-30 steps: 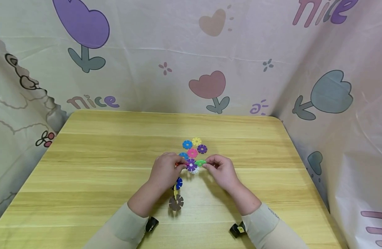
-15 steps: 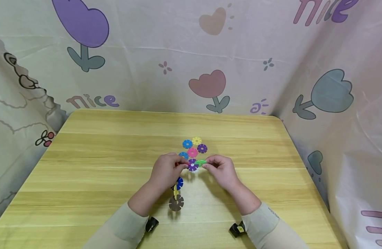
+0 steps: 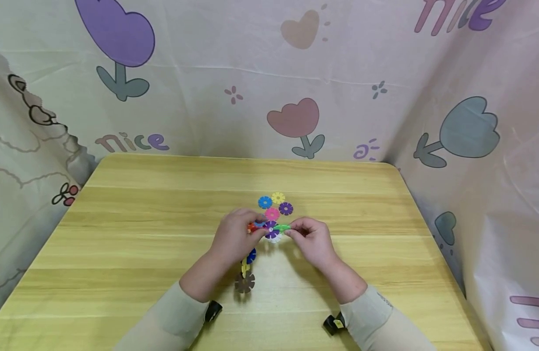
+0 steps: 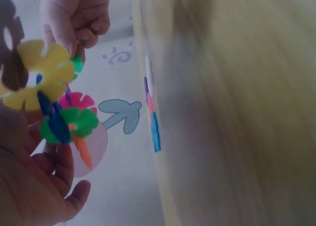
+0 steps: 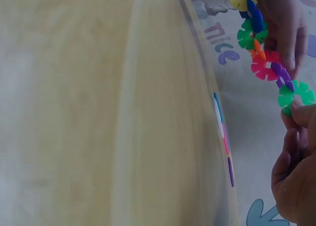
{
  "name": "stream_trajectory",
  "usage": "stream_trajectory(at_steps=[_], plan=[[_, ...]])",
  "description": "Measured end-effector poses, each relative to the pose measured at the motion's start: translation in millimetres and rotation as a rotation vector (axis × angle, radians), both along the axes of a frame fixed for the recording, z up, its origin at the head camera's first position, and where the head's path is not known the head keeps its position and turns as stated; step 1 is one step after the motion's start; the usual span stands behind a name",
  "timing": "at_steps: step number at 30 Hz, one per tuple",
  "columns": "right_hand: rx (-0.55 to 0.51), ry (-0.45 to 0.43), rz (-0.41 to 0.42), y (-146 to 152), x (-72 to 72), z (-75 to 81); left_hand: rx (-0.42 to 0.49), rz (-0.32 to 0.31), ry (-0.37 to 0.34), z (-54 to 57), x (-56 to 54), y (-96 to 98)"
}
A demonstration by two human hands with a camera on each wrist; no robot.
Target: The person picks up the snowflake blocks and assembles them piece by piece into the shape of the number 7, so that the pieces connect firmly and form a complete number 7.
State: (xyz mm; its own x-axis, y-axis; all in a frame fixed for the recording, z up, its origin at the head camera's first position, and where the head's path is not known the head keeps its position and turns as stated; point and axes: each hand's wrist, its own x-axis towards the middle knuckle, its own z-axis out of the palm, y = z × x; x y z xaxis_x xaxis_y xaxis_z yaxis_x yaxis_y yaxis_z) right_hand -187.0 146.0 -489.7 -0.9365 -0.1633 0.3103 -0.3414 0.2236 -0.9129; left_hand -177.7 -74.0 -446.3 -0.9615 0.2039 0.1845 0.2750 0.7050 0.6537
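Observation:
My left hand (image 3: 236, 234) pinches a chain of slotted plastic snowflake discs near its pink disc (image 5: 264, 67). From that hand the chain hangs toward me through a blue disc (image 3: 251, 256) and a yellow disc (image 4: 47, 70) to a brown disc (image 3: 245, 282) at its end. On the other side a purple disc (image 3: 271, 229) slots into the pink one. My right hand (image 3: 311, 239) pinches the green disc (image 5: 296, 95) by its outer edge, and this disc meets the purple one. Left fingers partly hide the orange and pink joint in the head view.
Beyond the hands, loose discs lie flat on the wooden table (image 3: 164, 204): yellow (image 3: 278, 198), blue (image 3: 265, 202), purple (image 3: 286, 208), pink (image 3: 272, 213) and white (image 3: 275, 238). Another blue one is mostly covered by the left fingers. A printed curtain (image 3: 199, 112) stands behind the table.
My left hand has risen slightly, and its fingertips now cover more of the near loose blue disc. The brown end of the chain has swung a little left. My right hand keeps its pinch.

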Motion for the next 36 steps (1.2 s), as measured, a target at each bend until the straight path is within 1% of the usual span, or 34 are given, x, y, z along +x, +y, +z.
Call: stream_trajectory(at_steps=[3, 5, 9, 11, 13, 15, 18, 23, 26, 30, 36], plan=[[-0.015, 0.027, 0.017, -3, 0.7, -0.9, 0.017, -0.027, 0.042, 1.4, -0.2, 3.2], [-0.019, 0.04, 0.03, -6, 1.4, -0.9, 0.025, -0.054, 0.083, 1.2, -0.2, 5.6], [-0.021, 0.039, 0.049, -10, 2.4, -0.6, 0.017, -0.083, 0.16, -0.1, -0.3, 9.7], [-0.017, 0.032, 0.053, -11, 2.7, -0.4, 0.011, -0.088, 0.18, -0.7, -0.6, 10.7], [0.0, 0.026, 0.048, -13, 2.4, 0.1, 0.003, -0.09, 0.182, -1.3, -0.9, 10.5], [0.04, 0.018, 0.035, -14, 1.9, 1.0, -0.011, -0.092, 0.177, -1.8, -1.6, 9.3], [0.124, -0.004, 0.021, -14, 0.3, 1.7, -0.048, -0.082, 0.176, -2.6, -3.7, 5.4], [0.271, -0.051, 0.018, -15, -2.4, 0.7, -0.096, -0.041, 0.161, -2.2, -6.9, -2.7], [0.355, -0.058, 0.006, -15, -4.5, -0.6, -0.1, -0.034, 0.141, -2.0, -7.1, -5.8], [0.457, -0.047, 0.0, -15, -7.3, -1.5, -0.098, -0.024, 0.121, -2.0, -6.4, -7.4], [0.564, -0.046, 0.023, -16, -10.2, -3.6, -0.104, -0.021, 0.109, -3.6, -4.9, -9.3]])
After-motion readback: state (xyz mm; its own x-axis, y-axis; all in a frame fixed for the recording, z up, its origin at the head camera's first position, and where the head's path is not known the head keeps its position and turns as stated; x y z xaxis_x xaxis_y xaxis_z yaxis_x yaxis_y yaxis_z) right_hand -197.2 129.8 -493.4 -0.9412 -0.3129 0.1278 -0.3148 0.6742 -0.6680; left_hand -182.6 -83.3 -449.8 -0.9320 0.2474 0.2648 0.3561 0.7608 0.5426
